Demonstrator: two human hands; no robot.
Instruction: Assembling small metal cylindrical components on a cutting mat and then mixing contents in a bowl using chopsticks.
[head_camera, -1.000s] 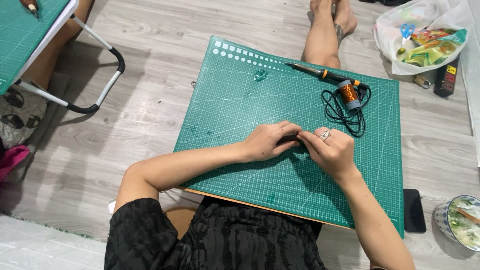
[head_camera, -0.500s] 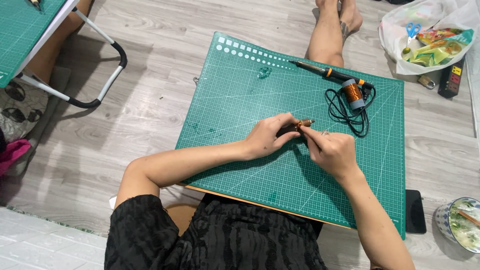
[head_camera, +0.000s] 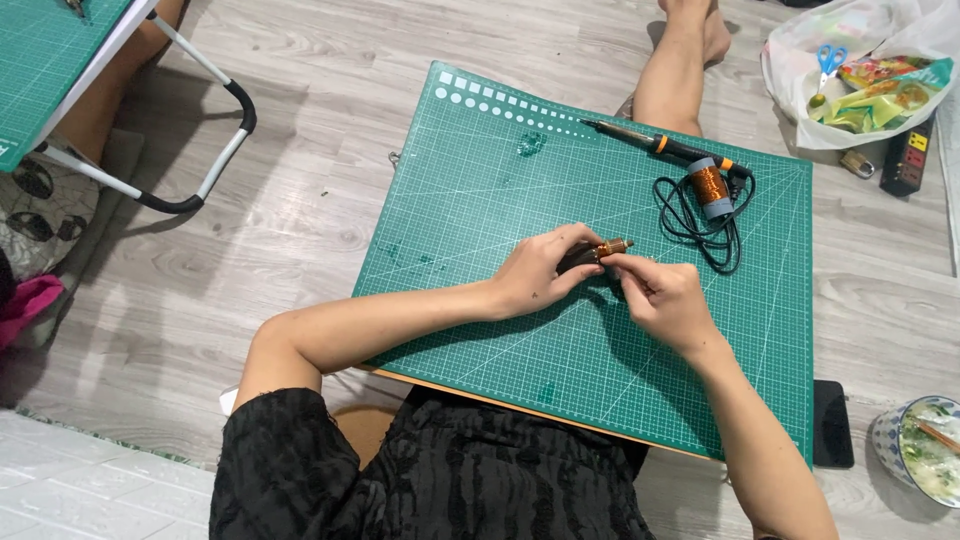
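The left hand (head_camera: 540, 275) grips the dark body of a small coil (head_camera: 603, 251) over the middle of the green mat (head_camera: 480, 180). The coil's long axis runs left to right, its copper end poking toward the right hand (head_camera: 665, 298), whose fingertips pinch it there. Both hands touch it; the iron (head_camera: 660, 145) and spool (head_camera: 712, 186) lie beyond.

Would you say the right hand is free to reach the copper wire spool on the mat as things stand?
Probably not at once: the right hand and left hand both hold a small copper-wound part. The path to the spool looks open, with only its black cord between.
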